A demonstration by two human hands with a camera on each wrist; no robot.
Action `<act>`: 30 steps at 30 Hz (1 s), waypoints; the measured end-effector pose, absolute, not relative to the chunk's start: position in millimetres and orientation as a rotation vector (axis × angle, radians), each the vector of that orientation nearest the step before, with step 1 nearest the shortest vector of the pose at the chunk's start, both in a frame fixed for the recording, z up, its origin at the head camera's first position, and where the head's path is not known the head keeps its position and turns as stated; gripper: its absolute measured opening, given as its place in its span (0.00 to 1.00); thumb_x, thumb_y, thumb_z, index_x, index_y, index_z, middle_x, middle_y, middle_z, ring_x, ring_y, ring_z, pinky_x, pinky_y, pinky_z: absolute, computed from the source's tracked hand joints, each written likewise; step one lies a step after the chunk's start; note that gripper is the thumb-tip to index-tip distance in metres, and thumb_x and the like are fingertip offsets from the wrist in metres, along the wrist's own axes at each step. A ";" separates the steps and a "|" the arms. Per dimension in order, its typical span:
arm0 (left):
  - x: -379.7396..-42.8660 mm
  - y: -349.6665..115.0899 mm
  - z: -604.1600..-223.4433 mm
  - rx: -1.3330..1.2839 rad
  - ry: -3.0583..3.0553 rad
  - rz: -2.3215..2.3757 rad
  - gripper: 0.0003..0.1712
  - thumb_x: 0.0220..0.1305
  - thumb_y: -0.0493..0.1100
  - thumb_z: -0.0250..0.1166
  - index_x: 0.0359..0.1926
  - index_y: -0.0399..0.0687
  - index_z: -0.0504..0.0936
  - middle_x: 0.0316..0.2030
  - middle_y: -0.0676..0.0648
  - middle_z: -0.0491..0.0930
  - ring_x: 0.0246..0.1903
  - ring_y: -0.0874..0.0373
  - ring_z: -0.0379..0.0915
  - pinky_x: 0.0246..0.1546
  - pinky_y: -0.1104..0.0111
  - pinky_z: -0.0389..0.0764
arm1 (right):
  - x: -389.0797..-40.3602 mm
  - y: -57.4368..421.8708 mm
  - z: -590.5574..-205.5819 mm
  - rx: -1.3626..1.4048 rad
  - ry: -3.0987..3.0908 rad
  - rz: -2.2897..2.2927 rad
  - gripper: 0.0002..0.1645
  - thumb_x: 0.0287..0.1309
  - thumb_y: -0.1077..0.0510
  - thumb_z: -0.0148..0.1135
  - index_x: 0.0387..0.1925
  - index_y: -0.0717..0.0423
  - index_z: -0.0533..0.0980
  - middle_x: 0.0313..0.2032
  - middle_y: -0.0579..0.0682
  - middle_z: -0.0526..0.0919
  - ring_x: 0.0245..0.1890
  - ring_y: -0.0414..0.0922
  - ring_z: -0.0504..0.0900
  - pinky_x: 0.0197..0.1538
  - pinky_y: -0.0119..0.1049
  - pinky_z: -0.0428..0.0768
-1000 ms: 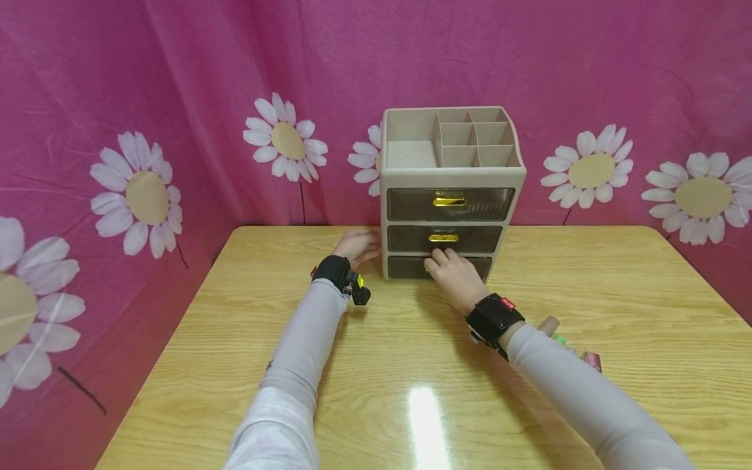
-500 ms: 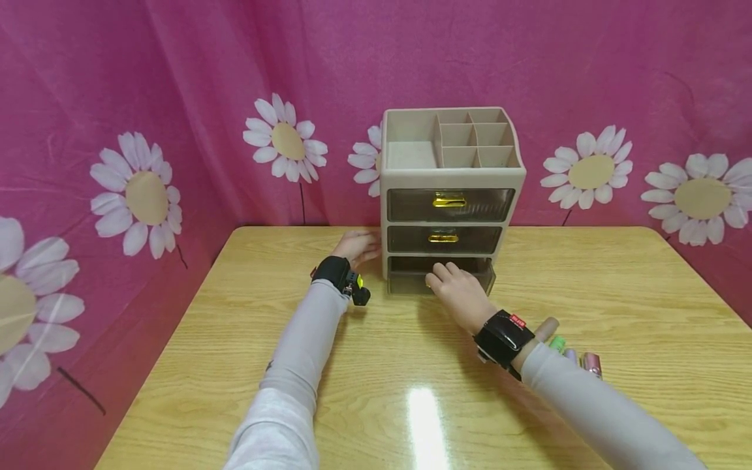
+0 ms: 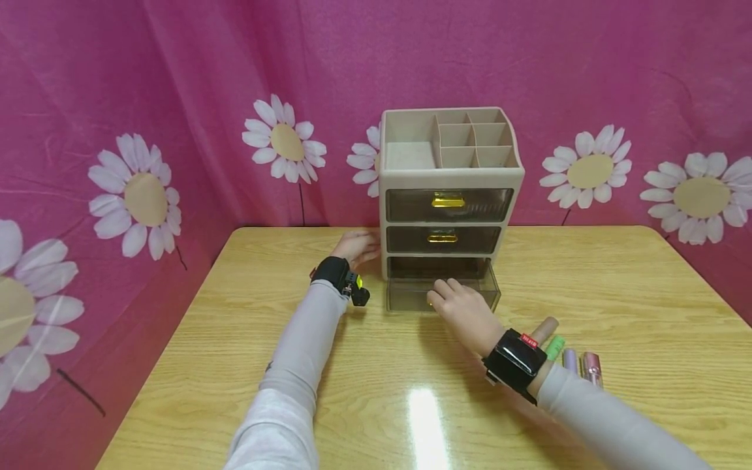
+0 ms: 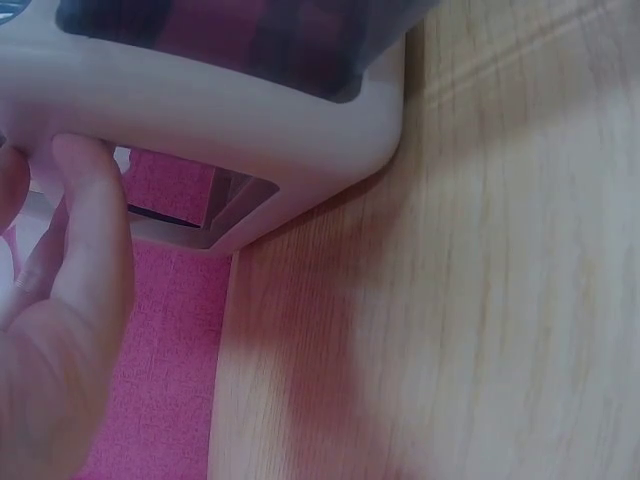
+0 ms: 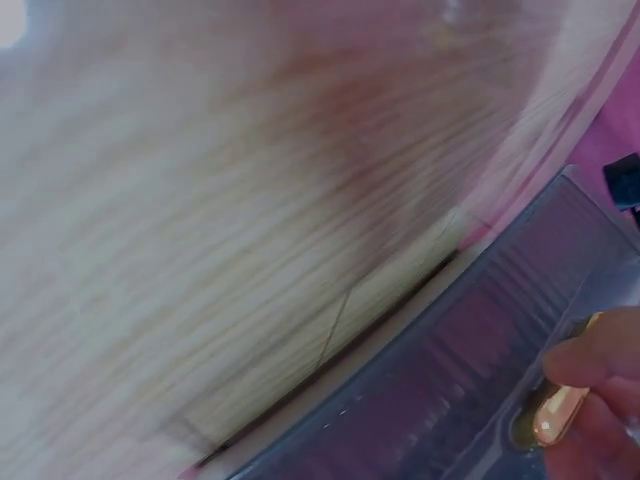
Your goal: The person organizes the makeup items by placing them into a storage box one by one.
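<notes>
A beige desk organizer (image 3: 452,177) with smoky drawers stands at the back of the table. Its bottom drawer (image 3: 405,297) is pulled partway out, while the two above it are closed. My right hand (image 3: 465,314) pinches the gold drawer handle (image 5: 560,414) between thumb and fingers, seen in the right wrist view. At the organizer's left side is my left hand (image 3: 356,247). In the left wrist view, the fingers (image 4: 95,215) of that hand lie extended against the beige side frame.
On the wooden table (image 3: 247,313), right of my right wrist, lie a brownish tube (image 3: 545,329), a green tube (image 3: 555,347), a lilac tube (image 3: 570,360) and a pink tube (image 3: 592,367). A pink flowered curtain (image 3: 329,59) hangs behind.
The bottom drawer has slid out toward me from closed, with my right hand moving back on its handle. My left hand has stayed at the organizer's side.
</notes>
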State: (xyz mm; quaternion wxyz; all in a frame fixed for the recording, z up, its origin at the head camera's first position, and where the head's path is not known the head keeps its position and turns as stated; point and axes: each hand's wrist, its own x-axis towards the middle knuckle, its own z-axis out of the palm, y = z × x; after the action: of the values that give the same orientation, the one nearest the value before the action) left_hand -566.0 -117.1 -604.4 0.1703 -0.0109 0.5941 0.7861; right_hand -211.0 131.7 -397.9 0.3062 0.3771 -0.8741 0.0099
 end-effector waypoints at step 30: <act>-399.2 -93.6 -439.5 -0.127 1.835 2.198 0.18 0.60 0.31 0.58 0.52 0.34 0.74 0.47 0.38 0.76 0.46 0.48 0.74 0.47 0.64 0.78 | -183.6 133.2 -402.7 1.040 -2.323 0.034 0.19 0.33 0.79 0.61 0.31 0.61 0.76 0.33 0.54 0.76 0.29 0.48 0.74 0.26 0.36 0.79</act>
State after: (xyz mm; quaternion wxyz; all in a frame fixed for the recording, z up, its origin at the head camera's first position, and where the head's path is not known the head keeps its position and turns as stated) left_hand -399.2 -93.6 -439.5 0.1375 -0.0439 0.6342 0.7596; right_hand -183.6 133.2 -402.7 0.2936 0.3907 -0.8724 0.0128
